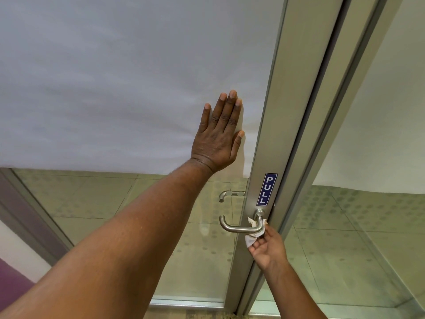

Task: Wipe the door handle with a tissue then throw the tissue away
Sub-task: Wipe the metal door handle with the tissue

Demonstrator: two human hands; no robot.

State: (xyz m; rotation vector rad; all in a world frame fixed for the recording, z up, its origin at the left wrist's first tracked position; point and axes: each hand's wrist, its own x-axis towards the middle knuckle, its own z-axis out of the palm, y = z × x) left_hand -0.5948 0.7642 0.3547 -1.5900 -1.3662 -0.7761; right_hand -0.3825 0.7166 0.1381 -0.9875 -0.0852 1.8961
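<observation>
Frosted glass door [138, 65] hides what is behind it. Left hand [218, 137] lies flat and spread near its metal edge. Right hand [266, 247] pinches a crumpled white tissue [251, 238] against the shiny door handle [239, 227].

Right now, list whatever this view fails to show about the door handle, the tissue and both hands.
- tissue: mostly hidden behind the door handle and the right hand; its wiping face is unseen.
- Handle's base: covered by tissue and lever neck.
- left hand: palm hidden against the frosted panel.
- second handle: seen only dimly through the glass.
- Any bin: outside the frame.
</observation>
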